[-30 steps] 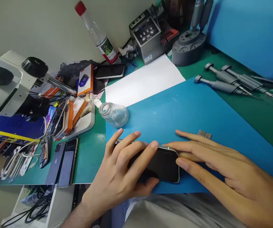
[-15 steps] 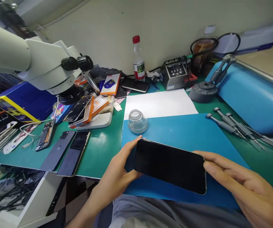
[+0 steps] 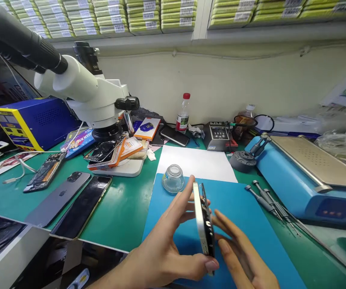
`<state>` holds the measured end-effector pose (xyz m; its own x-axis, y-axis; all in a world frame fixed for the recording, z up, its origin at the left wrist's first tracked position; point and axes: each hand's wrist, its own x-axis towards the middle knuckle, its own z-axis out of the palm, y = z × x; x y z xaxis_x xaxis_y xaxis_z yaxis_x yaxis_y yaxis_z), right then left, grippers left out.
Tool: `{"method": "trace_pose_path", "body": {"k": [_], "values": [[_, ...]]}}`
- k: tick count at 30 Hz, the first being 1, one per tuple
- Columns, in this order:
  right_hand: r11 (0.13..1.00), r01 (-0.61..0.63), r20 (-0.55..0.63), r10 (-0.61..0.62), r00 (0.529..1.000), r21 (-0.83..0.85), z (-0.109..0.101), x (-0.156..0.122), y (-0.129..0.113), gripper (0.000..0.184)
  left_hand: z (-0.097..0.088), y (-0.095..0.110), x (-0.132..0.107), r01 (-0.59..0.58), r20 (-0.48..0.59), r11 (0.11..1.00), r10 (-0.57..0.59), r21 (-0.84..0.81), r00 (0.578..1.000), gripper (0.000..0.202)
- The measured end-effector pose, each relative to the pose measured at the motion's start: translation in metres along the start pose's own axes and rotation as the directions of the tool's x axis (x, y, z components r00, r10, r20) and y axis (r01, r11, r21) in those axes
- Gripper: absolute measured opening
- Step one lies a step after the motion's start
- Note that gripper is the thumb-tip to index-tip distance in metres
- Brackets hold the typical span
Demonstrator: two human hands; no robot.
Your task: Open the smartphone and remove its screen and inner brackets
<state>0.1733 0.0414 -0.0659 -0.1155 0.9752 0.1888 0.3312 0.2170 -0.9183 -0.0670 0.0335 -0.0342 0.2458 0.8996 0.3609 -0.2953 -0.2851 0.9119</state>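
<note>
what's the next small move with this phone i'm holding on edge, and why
The phone stands on edge over the blue mat, and a narrow gap seems to show at its top. So probably ease the dark screen side a little further off the pale frame with the right hand, the left hand steadying it.

No wording can be read with certainty. The white stickers [image 3: 149, 5] on the stacked green boxes [image 3: 112, 18] along the shelf carry print and bar codes too small to make out. The red-and-white label [image 3: 181, 120] on the clear plastic bottle with a red cap [image 3: 183, 112] and the printing on the orange card packs [image 3: 131, 146] under the white microscope [image 3: 79, 86] are blurred.
</note>
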Motion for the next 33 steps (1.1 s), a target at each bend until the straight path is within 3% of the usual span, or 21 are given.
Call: {"method": "trace_pose_path", "body": {"k": [2,5,9,19,26,33], "values": [[0.992,0.117,-0.056,-0.120,0.991,-0.047,-0.003,0.005,-0.007,0.056,-0.002,0.002,0.006,-0.004,-0.007,0.987,0.005,0.163,1.000,0.124],[0.963,0.270,0.013,-0.270,0.963,0.019,-0.004,0.011,-0.020,0.073,-0.004,-0.003,0.009,0.030,0.019,0.963,-0.036,0.266,0.999,0.127],[0.963,0.225,0.146,-0.246,0.958,0.149,-0.001,0.020,-0.025,0.088,-0.007,-0.014,0.006,0.030,0.035,0.971,-0.039,0.237,0.999,0.124],[0.977,0.076,0.157,-0.108,0.982,0.197,0.001,0.013,-0.012,0.094,-0.010,-0.018,0.004,-0.044,0.083,0.966,0.024,0.256,0.996,0.131],[0.944,0.167,0.116,-0.206,0.972,0.284,0.002,0.012,0.011,0.091,-0.010,-0.015,-0.002,-0.017,0.086,0.940,-0.013,0.340,0.996,0.138],[0.937,0.225,0.040,-0.244,0.969,0.268,0.008,0.008,0.002,0.088,-0.013,-0.015,-0.004,-0.043,0.110,0.926,0.002,0.374,0.994,0.139]]}}
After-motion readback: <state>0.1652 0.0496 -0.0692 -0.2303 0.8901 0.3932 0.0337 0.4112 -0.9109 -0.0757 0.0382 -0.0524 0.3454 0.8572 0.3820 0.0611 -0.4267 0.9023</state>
